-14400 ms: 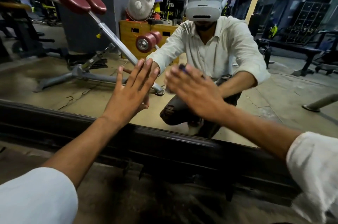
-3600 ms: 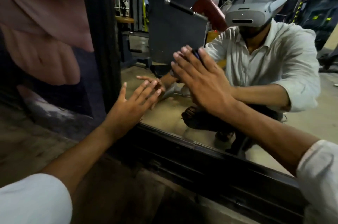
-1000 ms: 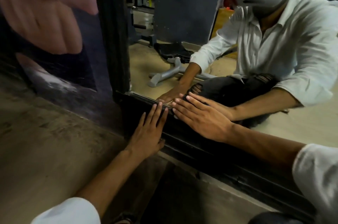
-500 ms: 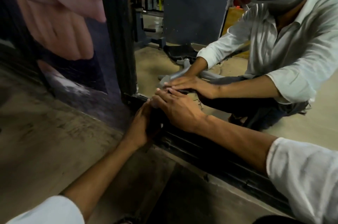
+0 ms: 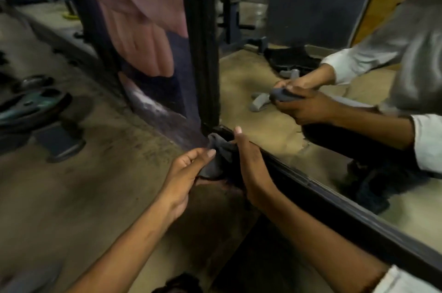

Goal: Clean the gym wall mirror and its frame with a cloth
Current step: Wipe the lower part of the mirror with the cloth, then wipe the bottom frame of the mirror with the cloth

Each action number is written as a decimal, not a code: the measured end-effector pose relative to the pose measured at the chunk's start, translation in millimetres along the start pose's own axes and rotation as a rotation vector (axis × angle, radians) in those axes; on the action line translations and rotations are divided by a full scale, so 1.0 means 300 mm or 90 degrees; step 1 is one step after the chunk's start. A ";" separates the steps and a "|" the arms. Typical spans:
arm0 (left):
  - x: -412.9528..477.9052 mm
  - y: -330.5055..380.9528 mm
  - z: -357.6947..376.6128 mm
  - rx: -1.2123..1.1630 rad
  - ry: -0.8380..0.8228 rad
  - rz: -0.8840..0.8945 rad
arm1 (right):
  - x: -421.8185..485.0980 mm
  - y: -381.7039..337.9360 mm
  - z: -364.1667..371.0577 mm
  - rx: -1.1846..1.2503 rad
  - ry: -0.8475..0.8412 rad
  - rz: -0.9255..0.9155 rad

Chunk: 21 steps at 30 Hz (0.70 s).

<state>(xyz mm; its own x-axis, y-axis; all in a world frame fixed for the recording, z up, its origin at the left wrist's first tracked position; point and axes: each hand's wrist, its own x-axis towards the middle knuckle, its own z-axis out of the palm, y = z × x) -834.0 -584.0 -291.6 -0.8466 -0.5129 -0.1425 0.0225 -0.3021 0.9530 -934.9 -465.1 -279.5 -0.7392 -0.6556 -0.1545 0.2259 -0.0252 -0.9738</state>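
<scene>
My two hands have come away from the corner where they were pressed close together a moment ago, and now a grey cloth [image 5: 221, 153] shows between them. Closest to me are my bare arms, and a bit of my white sleeve [image 5: 404, 280] pokes in at the bottom right. My left hand [image 5: 186, 173] is curled, with the thumb and fingers pinching the lower side of the cloth. My right hand [image 5: 253, 168] holds the other side of the cloth, with its thumb sticking up and its fingers bent round the bunched part. The cloth is scrunched up, and its top end sits right at the bottom left corner of the black frame [image 5: 346, 211], where the low bar meets the tall side bar. The low bar runs off to the right above the brown floor [image 5: 71, 192]. Past it is the mirror [image 5: 258, 120]. In the glass I can see my two hands again, both holding the same grey cloth, and my white shirt. Left of the tall bar is a wall picture [image 5: 143, 29] in pink and dark blue. Far off to the left, a dark round weight plate [image 5: 31, 104] lies flat on the floor, well apart from my hands. The back of the room in the glass is dark and blurry, so I cannot tell much there.
</scene>
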 end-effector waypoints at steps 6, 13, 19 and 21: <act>-0.023 0.142 0.025 0.074 0.133 -0.054 | -0.055 -0.100 0.011 -0.067 -0.012 0.116; -0.110 0.564 0.067 0.041 0.165 -0.141 | -0.166 -0.458 0.189 -0.035 0.017 0.086; -0.195 1.040 0.142 0.113 0.247 -0.087 | -0.293 -0.961 0.342 0.007 -0.078 0.108; -0.233 1.200 0.191 0.152 0.253 -0.060 | -0.320 -1.131 0.382 0.015 -0.102 0.118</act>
<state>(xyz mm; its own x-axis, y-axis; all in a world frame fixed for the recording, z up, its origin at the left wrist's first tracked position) -797.2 -611.1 76.9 -0.5693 -0.7738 -0.2778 -0.2066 -0.1924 0.9593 -867.8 -480.1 84.9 -0.5736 -0.7621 -0.3003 0.3646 0.0907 -0.9267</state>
